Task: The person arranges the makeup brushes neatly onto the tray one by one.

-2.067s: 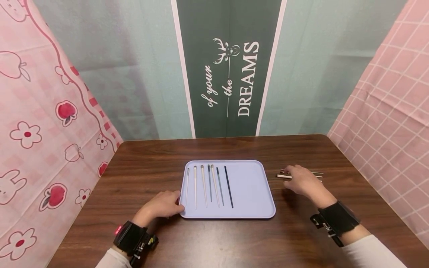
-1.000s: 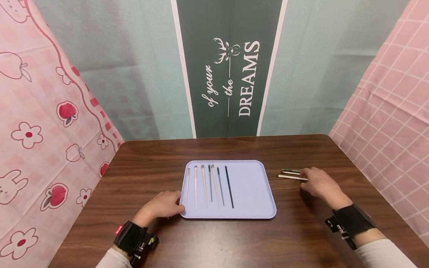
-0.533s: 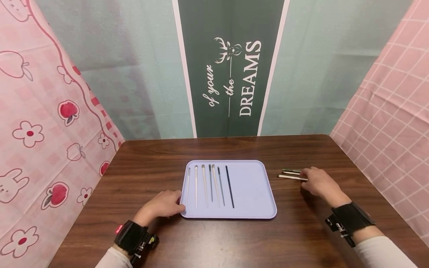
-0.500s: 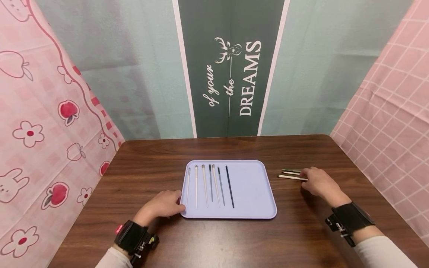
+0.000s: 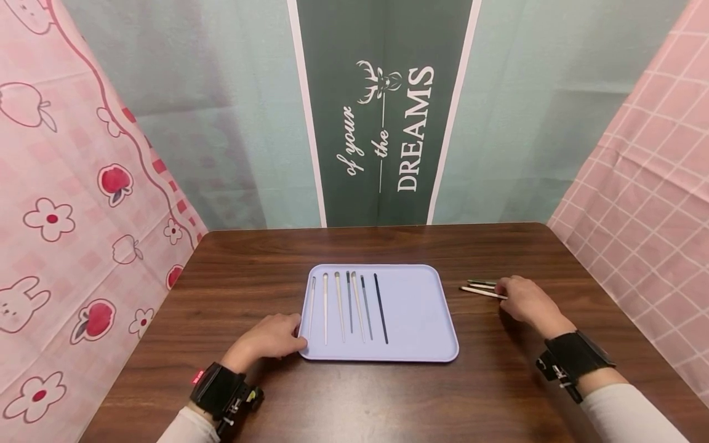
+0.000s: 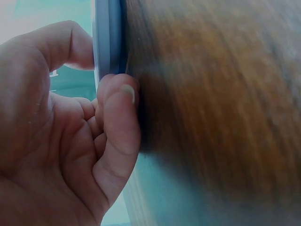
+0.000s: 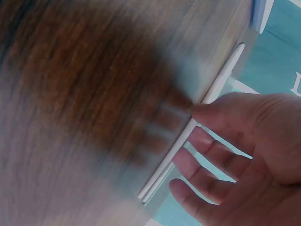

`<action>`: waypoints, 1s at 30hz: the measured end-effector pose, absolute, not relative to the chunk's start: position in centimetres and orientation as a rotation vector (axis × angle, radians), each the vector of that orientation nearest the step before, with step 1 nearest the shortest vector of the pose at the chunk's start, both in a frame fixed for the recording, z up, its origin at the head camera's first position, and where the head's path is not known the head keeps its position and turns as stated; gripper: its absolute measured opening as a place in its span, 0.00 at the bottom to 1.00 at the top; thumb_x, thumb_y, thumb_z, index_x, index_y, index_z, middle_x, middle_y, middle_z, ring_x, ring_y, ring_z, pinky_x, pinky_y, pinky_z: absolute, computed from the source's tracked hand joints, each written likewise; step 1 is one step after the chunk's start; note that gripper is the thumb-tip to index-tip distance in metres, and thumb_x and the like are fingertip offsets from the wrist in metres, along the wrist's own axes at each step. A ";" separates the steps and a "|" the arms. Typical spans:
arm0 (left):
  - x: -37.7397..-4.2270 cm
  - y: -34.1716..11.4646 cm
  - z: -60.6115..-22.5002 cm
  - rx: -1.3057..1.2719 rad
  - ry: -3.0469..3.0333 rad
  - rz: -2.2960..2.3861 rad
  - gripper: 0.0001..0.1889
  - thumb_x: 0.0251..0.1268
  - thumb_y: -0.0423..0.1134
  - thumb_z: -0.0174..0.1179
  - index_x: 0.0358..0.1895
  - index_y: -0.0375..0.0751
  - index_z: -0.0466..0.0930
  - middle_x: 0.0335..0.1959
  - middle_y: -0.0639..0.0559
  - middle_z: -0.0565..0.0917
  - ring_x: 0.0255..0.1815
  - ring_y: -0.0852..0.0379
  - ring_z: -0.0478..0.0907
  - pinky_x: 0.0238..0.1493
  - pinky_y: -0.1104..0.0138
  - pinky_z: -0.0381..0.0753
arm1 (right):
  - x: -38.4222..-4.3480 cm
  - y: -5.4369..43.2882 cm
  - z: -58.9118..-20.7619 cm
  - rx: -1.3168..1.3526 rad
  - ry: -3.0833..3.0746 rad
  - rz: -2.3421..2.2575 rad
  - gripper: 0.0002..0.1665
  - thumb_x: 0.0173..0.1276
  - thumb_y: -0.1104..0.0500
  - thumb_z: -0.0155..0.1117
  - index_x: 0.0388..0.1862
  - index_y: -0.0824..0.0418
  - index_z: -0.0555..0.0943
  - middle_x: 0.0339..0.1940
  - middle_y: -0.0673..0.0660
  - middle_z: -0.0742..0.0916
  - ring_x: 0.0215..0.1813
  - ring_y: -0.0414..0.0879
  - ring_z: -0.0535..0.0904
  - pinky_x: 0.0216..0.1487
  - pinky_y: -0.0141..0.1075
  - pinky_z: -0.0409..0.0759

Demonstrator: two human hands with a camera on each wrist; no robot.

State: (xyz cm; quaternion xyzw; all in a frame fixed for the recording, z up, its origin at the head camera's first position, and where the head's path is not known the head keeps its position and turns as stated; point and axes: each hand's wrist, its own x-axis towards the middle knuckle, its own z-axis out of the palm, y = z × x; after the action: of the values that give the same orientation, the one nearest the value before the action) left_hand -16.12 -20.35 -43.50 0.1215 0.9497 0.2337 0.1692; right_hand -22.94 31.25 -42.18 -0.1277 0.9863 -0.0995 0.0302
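Note:
A pale lavender tray (image 5: pixel 415 314) lies on the table, bearing a row of several makeup brushes, the rightmost being a black brush (image 5: pixel 381 307). My left hand (image 5: pixel 271 337) grips the tray's near-left edge; in the left wrist view the thumb is on one face of the rim (image 6: pixel 107 37) and curled fingers lie against the other. Right of the tray, my right hand (image 5: pixel 528 299) pinches a white-handled makeup brush (image 5: pixel 480 292) between thumb and fingertips. Its slim white handle (image 7: pixel 221 82) shows clearly in the right wrist view. The far ends of the brushes there are hidden by the hand.
Just behind the pinched brush lie a green brush (image 5: pixel 480 282) and another pale one, close together. The brown wood table (image 5: pixel 365 400) is bordered by a green curtain (image 5: pixel 382 203) at the back, with pink cloths (image 5: pixel 653 203) on either side.
My right hand moved right along the loose brushes, then stayed. The white brush's left end has since swung slightly away from me. My left hand keeps its grip on the tray.

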 end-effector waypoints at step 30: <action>-16.2 -20.4 -43.7 0.366 2.722 0.650 0.09 0.56 0.43 0.64 0.32 0.46 0.73 0.21 0.54 0.76 0.16 0.59 0.75 0.21 0.65 0.72 | -23.7 32.1 -43.2 -0.597 3.038 -0.328 0.14 0.48 0.72 0.65 0.27 0.57 0.73 0.24 0.50 0.74 0.29 0.44 0.69 0.29 0.38 0.67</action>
State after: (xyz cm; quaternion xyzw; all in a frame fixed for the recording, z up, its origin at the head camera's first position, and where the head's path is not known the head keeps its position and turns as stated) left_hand -16.16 -20.45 -43.65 0.1280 0.9521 0.2275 0.1591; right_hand -23.72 32.07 -43.16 -0.1919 0.9756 -0.1054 0.0138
